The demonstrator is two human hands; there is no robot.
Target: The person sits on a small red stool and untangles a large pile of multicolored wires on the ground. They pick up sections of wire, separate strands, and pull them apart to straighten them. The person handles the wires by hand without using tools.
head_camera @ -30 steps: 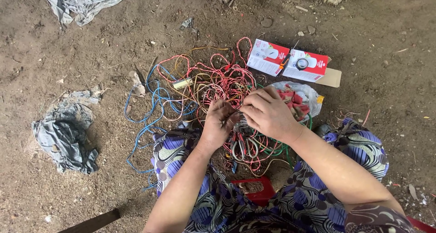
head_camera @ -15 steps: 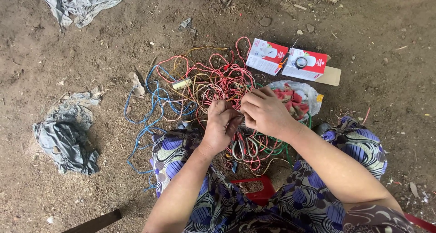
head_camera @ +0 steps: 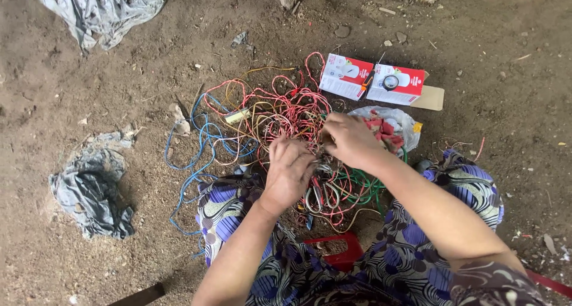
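- Gripping a knot of the wire tangle (head_camera: 286, 118), left hand (head_camera: 290, 174) and right hand (head_camera: 351, 140) both closed on strands at its near edge, over the lap
- tangle sprawls on the dirt floor (head_camera: 119, 91), red, blue and green loops interlocked; pulling hard likely tightens the knot
- bare strand ends may prick the fingers
- plastic bag (head_camera: 398, 122) and two red-and-white boxes (head_camera: 374, 78) sit just beside; a loop could snag and drag them

Both hands, left hand (head_camera: 290, 172) and right hand (head_camera: 350, 139), grip a wire tangle (head_camera: 286, 118) on the dirt floor (head_camera: 89, 91), near two boxes (head_camera: 372, 79).
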